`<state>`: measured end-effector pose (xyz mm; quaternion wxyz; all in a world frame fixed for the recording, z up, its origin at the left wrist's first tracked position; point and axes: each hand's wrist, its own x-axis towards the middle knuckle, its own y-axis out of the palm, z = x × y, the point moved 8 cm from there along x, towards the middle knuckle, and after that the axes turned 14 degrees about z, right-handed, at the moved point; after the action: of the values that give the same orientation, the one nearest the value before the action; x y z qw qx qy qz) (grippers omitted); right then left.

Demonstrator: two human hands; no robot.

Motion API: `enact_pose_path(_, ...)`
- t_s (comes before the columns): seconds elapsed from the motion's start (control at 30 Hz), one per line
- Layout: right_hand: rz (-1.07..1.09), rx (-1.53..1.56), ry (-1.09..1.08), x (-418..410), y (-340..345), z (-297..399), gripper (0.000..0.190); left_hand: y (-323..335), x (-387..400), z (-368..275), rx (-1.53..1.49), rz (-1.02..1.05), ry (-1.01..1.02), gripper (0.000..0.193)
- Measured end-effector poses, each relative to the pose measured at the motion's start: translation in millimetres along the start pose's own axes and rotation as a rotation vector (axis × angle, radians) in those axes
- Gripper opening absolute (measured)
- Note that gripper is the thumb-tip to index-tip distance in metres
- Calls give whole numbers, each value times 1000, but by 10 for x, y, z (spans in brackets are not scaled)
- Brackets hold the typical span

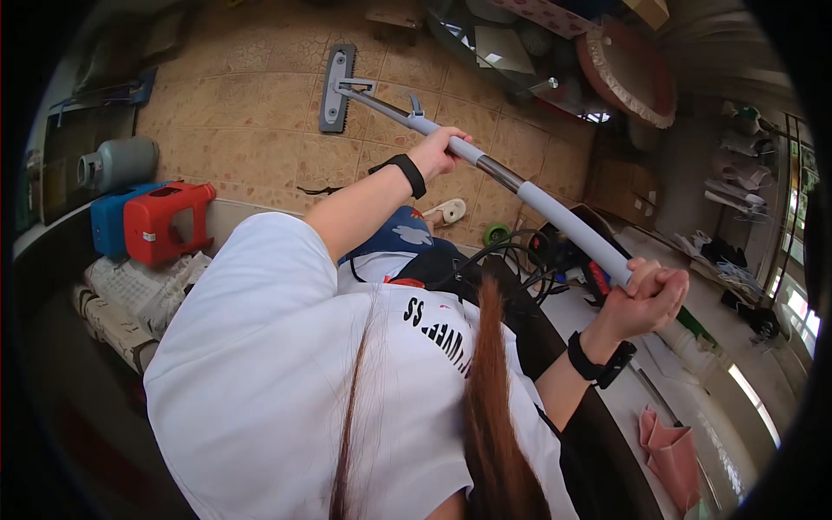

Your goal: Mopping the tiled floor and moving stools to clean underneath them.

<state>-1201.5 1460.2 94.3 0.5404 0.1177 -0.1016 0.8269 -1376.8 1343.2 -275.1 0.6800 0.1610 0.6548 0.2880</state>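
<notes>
A long-handled floor scrub brush [564, 229] slants across the view. Its grey head [337, 91], edged with dark bristles, is at the tiled floor [273, 123] toward the top left. My left hand [443, 151] is wrapped around the grey sleeve midway along the pole, just above a small grey hook. Over at the right, my right hand [650, 294] grips the upper end of the handle, the fist covering its tip. Each wrist wears a black band. Whether the bristles press on the tiles is not plain.
Red [168, 224] and blue plastic stools [110, 218] sit at the left near a grey gas cylinder [123, 162]. A dark glass-topped table [513, 65] and a frilled red cushion [627, 71] stand at top right. Cables [520, 250] and clutter lie beside my right arm.
</notes>
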Motion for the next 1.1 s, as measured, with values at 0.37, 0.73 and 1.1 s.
enact_pose_path(0.37, -308, -454, -144, 78, -1258, 1054, 29, 966, -157, 1840, -41, 389, -466, 7)
enact_pose_path(0.73, -280, -207, -165, 476, -670, 476, 29, 722, -10, 1021, -74, 421, -78, 7)
enact_pose_path(1.1, 496, -397, 575, -497, 985, -1332, 13, -1183, 3, -1163, 179, -140, 401, 11)
